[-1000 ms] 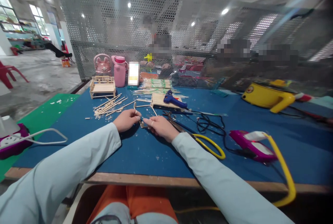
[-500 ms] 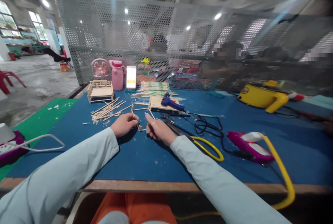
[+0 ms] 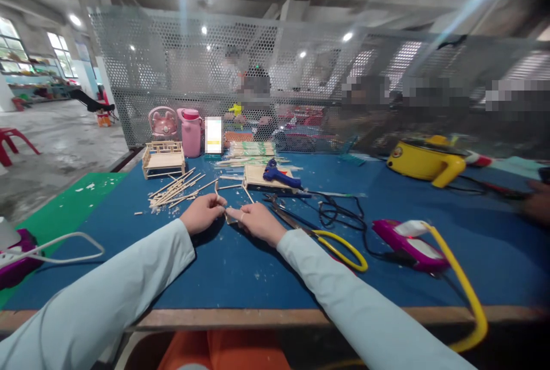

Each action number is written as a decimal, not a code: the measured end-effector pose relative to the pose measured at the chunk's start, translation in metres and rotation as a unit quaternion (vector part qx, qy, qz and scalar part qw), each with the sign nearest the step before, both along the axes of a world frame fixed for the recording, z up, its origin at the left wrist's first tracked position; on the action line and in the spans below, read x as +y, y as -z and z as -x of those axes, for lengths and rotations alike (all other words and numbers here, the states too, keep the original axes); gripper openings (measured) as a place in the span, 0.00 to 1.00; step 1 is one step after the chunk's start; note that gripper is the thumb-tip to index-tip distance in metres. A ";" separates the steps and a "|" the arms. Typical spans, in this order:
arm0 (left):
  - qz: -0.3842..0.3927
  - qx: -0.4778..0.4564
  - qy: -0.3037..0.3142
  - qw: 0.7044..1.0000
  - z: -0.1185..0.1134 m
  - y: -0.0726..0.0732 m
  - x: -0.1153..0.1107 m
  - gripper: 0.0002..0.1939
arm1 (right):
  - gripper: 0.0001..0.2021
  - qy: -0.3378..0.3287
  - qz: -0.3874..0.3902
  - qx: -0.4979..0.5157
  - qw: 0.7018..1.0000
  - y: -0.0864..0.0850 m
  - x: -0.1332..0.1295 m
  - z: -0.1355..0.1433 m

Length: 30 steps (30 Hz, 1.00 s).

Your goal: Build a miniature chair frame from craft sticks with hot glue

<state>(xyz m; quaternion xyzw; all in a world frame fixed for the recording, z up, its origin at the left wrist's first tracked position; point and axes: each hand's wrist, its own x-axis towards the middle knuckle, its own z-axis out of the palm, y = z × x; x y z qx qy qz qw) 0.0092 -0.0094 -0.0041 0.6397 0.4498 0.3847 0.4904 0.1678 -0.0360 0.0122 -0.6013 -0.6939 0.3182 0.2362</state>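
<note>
A small frame of thin wooden sticks (image 3: 231, 187) lies between my hands over the blue table. My left hand (image 3: 201, 213) is closed, with thumb and fingertips pinching the frame's left corner. My right hand (image 3: 261, 223) reaches in from the other side, its index finger pressed to that corner beside the left fingertips. Its other fingers curl by the frame's near edge, where they partly hide the sticks. Left of the frame lies a pile of loose wooden sticks (image 3: 174, 191). A blue glue gun (image 3: 281, 176) rests on a flat wooden stick panel (image 3: 254, 175) beyond my right hand.
Yellow-handled scissors (image 3: 339, 250) and a black cable (image 3: 344, 209) lie to the right, near a purple power strip (image 3: 408, 244) and a yellow pot (image 3: 423, 162). A little stick-built bench (image 3: 163, 159), a pink bottle (image 3: 190, 132) and a lit phone (image 3: 213, 135) stand behind.
My right hand has moved left along the frame, and its index finger now meets the left fingertips at the corner. The left hand stays at the frame. The view has tilted slightly up.
</note>
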 end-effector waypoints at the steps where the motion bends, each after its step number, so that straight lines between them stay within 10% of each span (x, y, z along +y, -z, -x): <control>1: 0.000 -0.001 0.000 1.000 0.000 0.000 0.000 0.05 | 0.24 0.001 0.002 0.002 1.000 0.001 0.001 0.000; 30: -0.024 0.035 -0.017 0.999 -0.002 -0.002 -0.001 0.13 | 0.18 0.009 0.043 0.076 0.996 0.002 0.002 -0.002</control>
